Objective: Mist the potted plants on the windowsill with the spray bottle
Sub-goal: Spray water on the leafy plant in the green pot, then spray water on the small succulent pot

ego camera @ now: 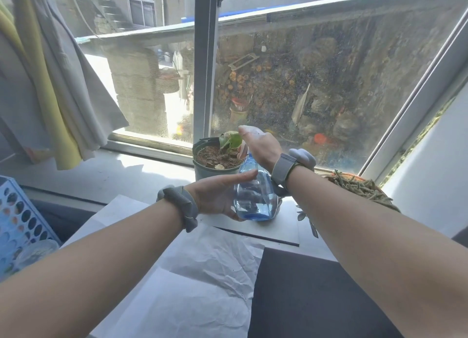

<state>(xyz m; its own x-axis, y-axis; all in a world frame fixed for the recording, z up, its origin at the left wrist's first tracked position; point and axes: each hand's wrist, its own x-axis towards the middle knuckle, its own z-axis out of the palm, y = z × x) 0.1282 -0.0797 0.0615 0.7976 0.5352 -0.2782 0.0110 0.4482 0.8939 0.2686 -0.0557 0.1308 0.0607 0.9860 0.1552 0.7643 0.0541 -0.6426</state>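
Note:
A clear blue spray bottle (254, 194) stands upright at the front of the windowsill. My left hand (220, 194) cups its body from the left, fingers against the plastic. My right hand (258, 143) is closed over the white spray head at the top, which it mostly hides. Just behind the bottle is a dark green pot (202, 172) of brown soil with a small plant of a few green leaves (230, 140). A second pot (359, 186) with thin trailing green stems sits on the sill to the right, partly hidden by my right forearm.
The window pane (316, 84) and its centre frame post (206, 72) rise right behind the pots. Cloths (58, 84) hang at the left. A blue perforated rack (20, 218) stands at lower left. Crumpled white paper (197, 274) and a black sheet (304, 299) cover the near surface.

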